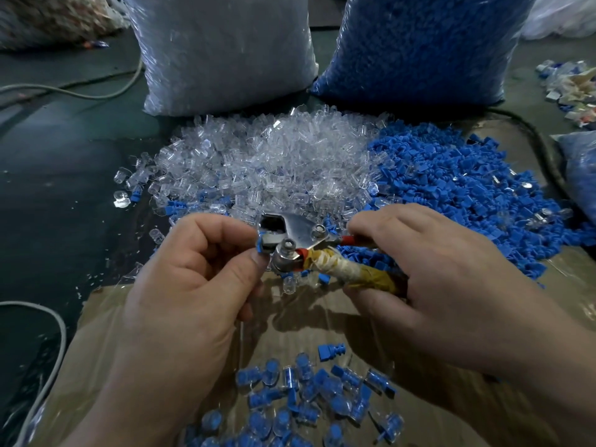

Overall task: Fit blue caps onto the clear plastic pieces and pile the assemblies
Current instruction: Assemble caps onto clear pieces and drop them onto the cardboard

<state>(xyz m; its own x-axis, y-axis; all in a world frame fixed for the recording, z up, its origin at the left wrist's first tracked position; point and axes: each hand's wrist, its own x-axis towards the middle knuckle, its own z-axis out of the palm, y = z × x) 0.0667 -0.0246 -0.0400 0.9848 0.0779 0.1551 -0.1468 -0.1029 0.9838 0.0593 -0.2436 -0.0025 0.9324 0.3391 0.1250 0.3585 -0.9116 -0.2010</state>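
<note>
Blue caps (pixel 451 188): loose heap on the right, touching the clear heap along its left edge and spilling close to the right hand.
Clear pieces (pixel 274 162): heap in the middle, just beyond both hands.
Left hand (pixel 193 279): thumb and forefinger pinch a small blue piece (pixel 260 244) against the mouth of the tool.
Right hand (pixel 435 272): fingers curled round the tape-wrapped handles (pixel 358 272).
Tool (pixel 292 235): metal and plier-like, held over the near edge of the heaps.
Finished pile (pixel 306 398): capped pieces on the cardboard (pixel 129 333) between the forearms, with one loose cap (pixel 330 350) at its far edge.
Open room: a bare strip of cardboard between the hands and the finished pile, and dark floor (pixel 64 188) to the left.
Sacks: a clear sack (pixel 222 53) and a blue sack (pixel 419 46) stand side by side behind the heaps, closing the far side.
Cables: a pale cable (pixel 54 333) runs by the cardboard's left edge, and a dark cable (pixel 541 150) curves round the right of the blue heap.
</note>
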